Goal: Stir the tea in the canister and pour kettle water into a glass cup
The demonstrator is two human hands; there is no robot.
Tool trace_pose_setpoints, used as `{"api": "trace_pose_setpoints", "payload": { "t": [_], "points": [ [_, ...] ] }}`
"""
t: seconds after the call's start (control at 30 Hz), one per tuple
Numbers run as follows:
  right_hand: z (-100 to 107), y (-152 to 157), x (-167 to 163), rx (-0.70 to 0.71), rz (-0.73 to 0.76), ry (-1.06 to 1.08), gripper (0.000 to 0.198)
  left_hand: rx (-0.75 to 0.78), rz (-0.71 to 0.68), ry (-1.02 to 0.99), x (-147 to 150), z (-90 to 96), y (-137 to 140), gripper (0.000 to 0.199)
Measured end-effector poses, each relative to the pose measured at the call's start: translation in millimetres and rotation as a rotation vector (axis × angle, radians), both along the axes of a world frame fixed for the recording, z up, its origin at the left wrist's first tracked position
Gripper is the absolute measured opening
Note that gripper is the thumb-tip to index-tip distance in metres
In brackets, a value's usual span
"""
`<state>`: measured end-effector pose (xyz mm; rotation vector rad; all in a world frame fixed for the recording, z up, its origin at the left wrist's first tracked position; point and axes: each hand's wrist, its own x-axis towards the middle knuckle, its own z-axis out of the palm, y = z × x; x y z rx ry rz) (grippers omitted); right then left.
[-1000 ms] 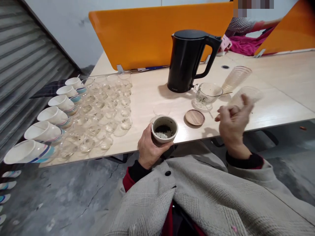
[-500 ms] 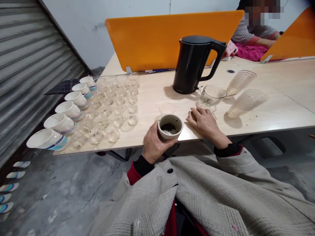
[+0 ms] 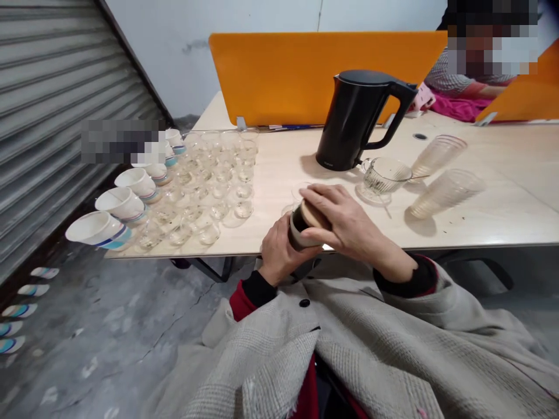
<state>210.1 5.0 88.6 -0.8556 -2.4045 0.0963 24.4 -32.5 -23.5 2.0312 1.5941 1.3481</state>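
My left hand point(image 3: 279, 250) is wrapped around a small round canister point(image 3: 299, 237) near the table's front edge. The canister's dark inside shows only in part; half a second ago dark loose leaves showed in it. A round wooden lid point(image 3: 312, 216) is gripped in my right hand point(image 3: 349, 224), tilted over the canister's mouth and covering its right side. Whether lid and rim touch, I cannot tell. To the right of my right hand stands a ribbed glass cup point(image 3: 386, 174) with bits of leaf in it and a thin stick across its rim.
A black electric kettle point(image 3: 353, 125) stands before an orange divider point(image 3: 279, 81). Stacked clear cups point(image 3: 445, 195) lean at right. Rows of small clear cups point(image 3: 209, 203) and several paper cups point(image 3: 120, 202) line the left side. Another person's arm point(image 3: 484, 90) shows beyond the divider.
My right hand has lifted the wooden lid from the table and moved left, over the canister. My left hand still holds the canister, now partly covered. The view has shifted slightly.
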Motion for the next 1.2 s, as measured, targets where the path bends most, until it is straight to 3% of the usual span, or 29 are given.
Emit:
{"api": "trace_pose_setpoints", "payload": {
  "t": [0.13, 0.33, 0.6, 0.8, 0.93, 1.07, 1.2],
  "points": [
    [5.7, 3.2, -27.9, -0.023, 0.063, -0.185, 0.075, 0.025, 0.032, 0.029, 2.4, -7.7, 4.5, 0.085],
    [-2.0, 0.6, -16.9, -0.03, -0.004, -0.25, 0.076, 0.019, 0.033, 0.046, 3.4, -9.0, 4.0, 0.099],
    [-6.9, 0.9, -19.5, -0.002, 0.018, -0.292, 0.078, 0.011, 0.036, 0.043, 3.4, -11.0, 3.7, 0.095],
    [-12.6, -5.2, -20.6, -0.062, -0.042, -0.211, 0.074, -0.008, -0.01, 0.047, -1.5, -8.6, 1.8, 0.103],
    [-14.5, -9.5, -9.8, -0.025, -0.048, -0.093, 0.066, 0.035, -0.093, 0.029, -5.8, -4.7, -0.6, 0.105],
    [6.0, -3.0, 15.9, 0.062, -0.085, 0.032, 0.063, 0.061, -0.177, -0.012, -10.3, 0.0, -2.5, 0.106],
    [43.5, 31.3, 34.2, 0.175, -0.211, 0.093, 0.062, 0.098, -0.18, 0.011, -11.4, 2.4, -1.7, 0.092]
  ]
}}
